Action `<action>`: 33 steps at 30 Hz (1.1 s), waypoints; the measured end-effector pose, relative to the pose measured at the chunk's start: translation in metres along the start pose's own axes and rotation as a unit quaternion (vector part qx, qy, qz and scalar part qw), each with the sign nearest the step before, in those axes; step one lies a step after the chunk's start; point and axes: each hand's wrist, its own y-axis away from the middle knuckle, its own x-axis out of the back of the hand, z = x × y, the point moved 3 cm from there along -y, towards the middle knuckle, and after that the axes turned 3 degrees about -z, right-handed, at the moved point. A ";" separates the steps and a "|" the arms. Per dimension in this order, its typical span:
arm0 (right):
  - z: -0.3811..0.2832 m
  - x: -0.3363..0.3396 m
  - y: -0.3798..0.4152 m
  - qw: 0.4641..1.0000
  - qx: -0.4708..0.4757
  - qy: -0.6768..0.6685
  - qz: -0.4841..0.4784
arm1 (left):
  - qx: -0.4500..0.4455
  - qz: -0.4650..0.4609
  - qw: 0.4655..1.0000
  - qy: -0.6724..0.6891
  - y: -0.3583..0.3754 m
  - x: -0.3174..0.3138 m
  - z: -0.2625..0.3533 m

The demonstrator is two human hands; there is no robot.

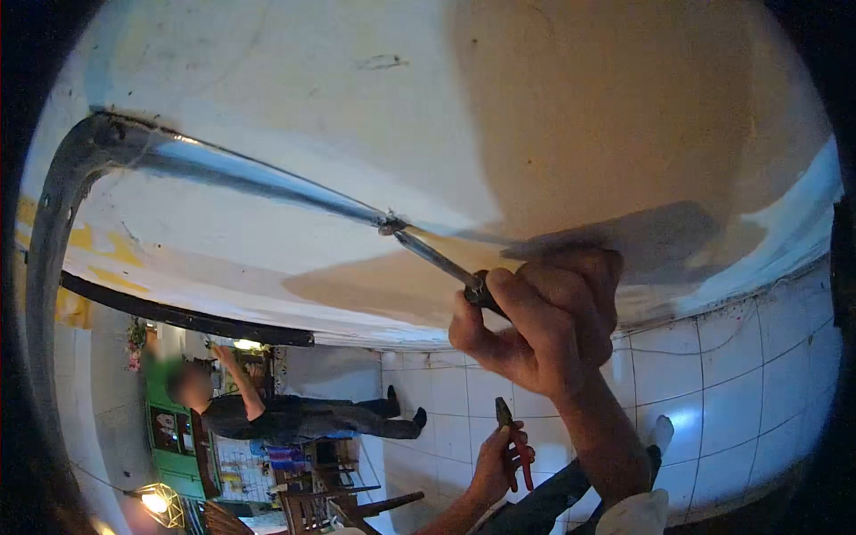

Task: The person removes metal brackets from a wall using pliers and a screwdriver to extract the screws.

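Note:
The view is turned sideways. My right hand [544, 312] is closed around the dark handle of a screwdriver [437, 257], its metal shaft pointing up and left. The screwdriver's tip meets a small rough, greyish lump [390, 223] on the stained pale wall [339, 80]. From that lump a grey pipe [259, 183] runs left along the wall and bends at a thick elbow [102, 138]. Lower in the picture, my left hand [495, 459] grips red-handled pliers [519, 455], jaws pointing upward and away from the wall. The shadow of my right hand and tool falls on the wall.
White floor tiles [704, 357] fill the right side. Another person [303, 415] stands farther off with one arm raised. Wooden chairs [312, 495], a green cabinet [169, 423] and a lit caged lamp [159, 504] are behind. A dark strip [187, 312] edges the wall.

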 end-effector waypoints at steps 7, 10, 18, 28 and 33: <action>-0.029 0.060 0.069 0.901 -0.396 -0.133 -0.114 | -0.166 -0.105 0.979 0.051 0.058 -0.097 0.069; -0.038 0.087 0.089 0.888 -0.401 -0.177 -0.140 | -0.158 -0.223 0.960 0.065 0.050 -0.104 0.064; -0.055 0.132 0.054 0.854 -0.330 -0.083 -0.394 | -0.176 -0.212 0.960 0.045 0.065 -0.171 0.076; -0.079 0.119 0.057 0.671 -0.587 -0.240 -0.383 | -0.238 -0.176 0.944 -0.145 0.082 -0.153 0.111; -0.089 0.105 0.033 0.704 -0.547 -0.325 -0.316 | -0.500 0.038 0.861 -0.091 0.091 -0.137 0.174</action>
